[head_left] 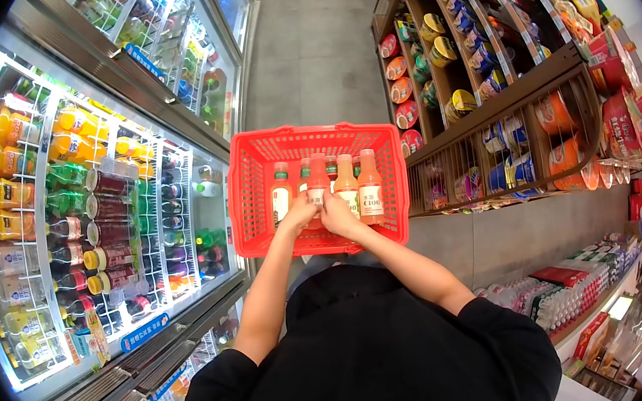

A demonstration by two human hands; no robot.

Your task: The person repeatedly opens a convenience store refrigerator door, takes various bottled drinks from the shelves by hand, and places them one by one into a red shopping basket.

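Both my hands are together over a red shopping basket [263, 247]. Between them they hold a pinkish-red bottle [318, 171], upright, with its cap toward the basket's far side. My left hand [303, 210] wraps its left side, and my right hand [336, 213] is closed round its right side. Several other bottles stand in the basket: a green-capped bottle [280, 193] at the left, an orange bottle [346, 178] and a pink bottle [369, 187] at the right. More bottles behind are partly hidden.
A lit drinks fridge [48, 172] with rows of bottles is on the left. On the right, wooden shelves [414, 11] carry cup noodles behind a wire rack [501, 112]. Grey floor [307, 44] runs ahead. Packed drinks [575, 278] lie at the lower right.
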